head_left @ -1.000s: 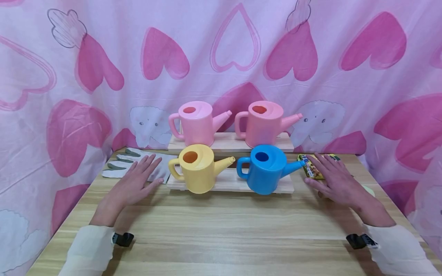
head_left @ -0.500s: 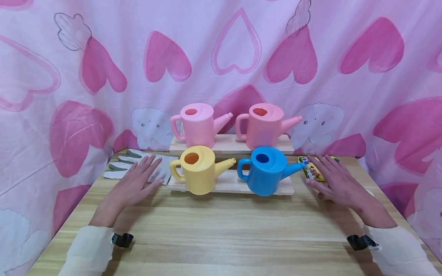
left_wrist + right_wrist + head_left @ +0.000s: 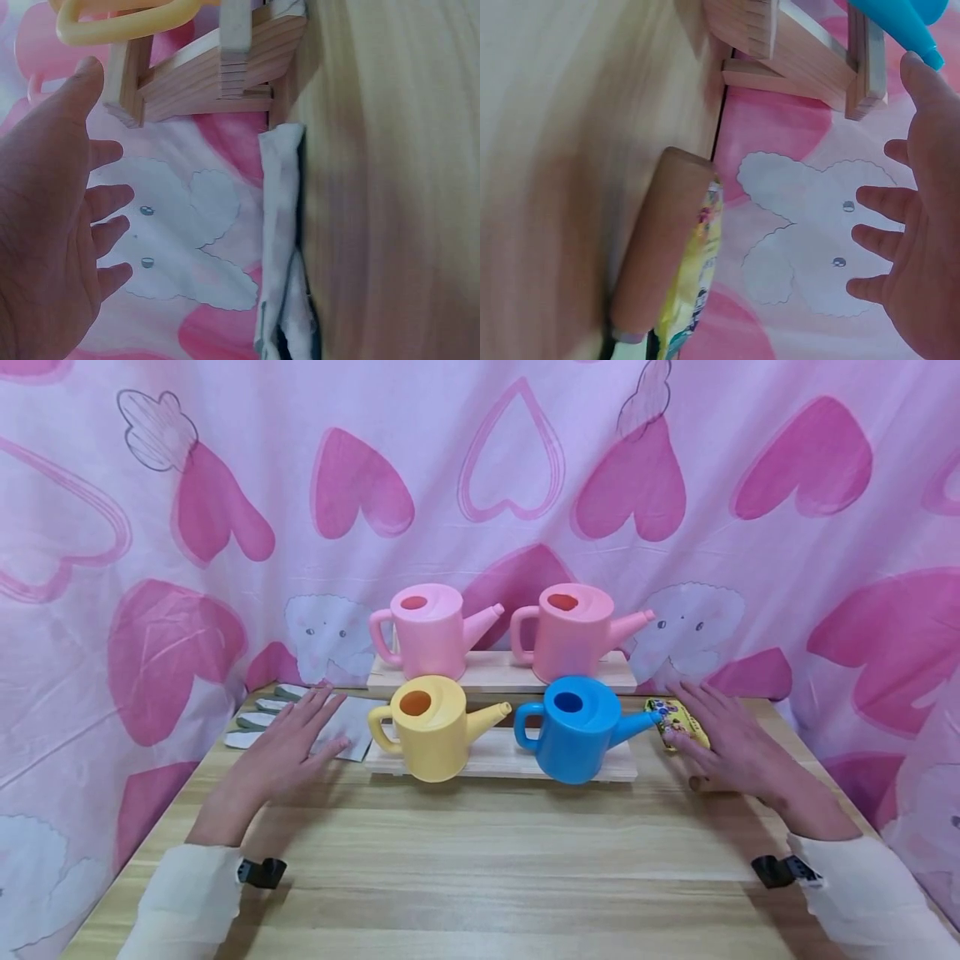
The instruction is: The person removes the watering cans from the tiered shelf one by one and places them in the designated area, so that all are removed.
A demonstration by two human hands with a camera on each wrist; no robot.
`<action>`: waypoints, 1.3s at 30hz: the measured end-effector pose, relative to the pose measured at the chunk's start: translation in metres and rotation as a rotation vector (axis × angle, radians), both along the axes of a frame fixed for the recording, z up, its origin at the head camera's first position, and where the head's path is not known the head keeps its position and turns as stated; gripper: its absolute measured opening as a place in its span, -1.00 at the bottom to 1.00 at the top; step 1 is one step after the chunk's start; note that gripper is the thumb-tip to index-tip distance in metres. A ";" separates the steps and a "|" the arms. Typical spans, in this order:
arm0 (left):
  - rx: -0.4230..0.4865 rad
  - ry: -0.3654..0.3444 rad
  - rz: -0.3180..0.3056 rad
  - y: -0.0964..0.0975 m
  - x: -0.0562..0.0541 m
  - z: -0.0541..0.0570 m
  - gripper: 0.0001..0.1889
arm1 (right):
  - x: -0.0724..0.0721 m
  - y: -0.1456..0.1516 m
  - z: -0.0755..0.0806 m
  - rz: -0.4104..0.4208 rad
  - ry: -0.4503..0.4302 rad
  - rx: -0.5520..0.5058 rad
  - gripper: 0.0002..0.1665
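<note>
Apparently idle, a person's left hand (image 3: pixel 285 747) and right hand (image 3: pixel 731 747) hover over a pale wood-grain table (image 3: pixel 480 877), fingers extended, grasping nothing. Good control here probably means level palms, relaxed fingers and thumbs well clear of the yellow plastic watering can (image 3: pixel 435 739) and blue plastic watering can (image 3: pixel 573 743), upright on a wooden stand's (image 3: pixel 502 756) near step, spouts pointing right. Far left, near the left hand, lies a white-and-green fabric glove (image 3: pixel 354 727); far right, partly hidden below the right hand, lies a colourfully printed yellow packet (image 3: pixel 672 718) beside a smooth brown cylinder (image 3: pixel 660 240).
</note>
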State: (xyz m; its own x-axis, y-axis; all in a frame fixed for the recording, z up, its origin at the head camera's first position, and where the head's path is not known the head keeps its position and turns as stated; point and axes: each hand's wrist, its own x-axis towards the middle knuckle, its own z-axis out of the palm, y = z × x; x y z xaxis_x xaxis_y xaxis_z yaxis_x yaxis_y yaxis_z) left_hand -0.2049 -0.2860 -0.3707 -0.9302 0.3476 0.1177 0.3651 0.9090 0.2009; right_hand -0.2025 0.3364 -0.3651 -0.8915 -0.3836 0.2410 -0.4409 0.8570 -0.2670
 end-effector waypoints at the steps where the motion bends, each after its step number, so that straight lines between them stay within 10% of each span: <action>1: 0.001 0.002 0.001 0.000 0.000 0.002 -0.15 | -0.001 -0.001 0.002 0.002 0.000 -0.004 -0.05; 23: 0.103 0.078 0.019 0.022 -0.023 0.043 -0.19 | -0.057 -0.023 0.029 0.171 -0.124 -0.187 -0.26; 39: 0.688 0.042 -0.080 0.053 -0.073 0.058 -0.40 | -0.078 -0.038 0.027 0.143 -0.216 -0.174 -0.29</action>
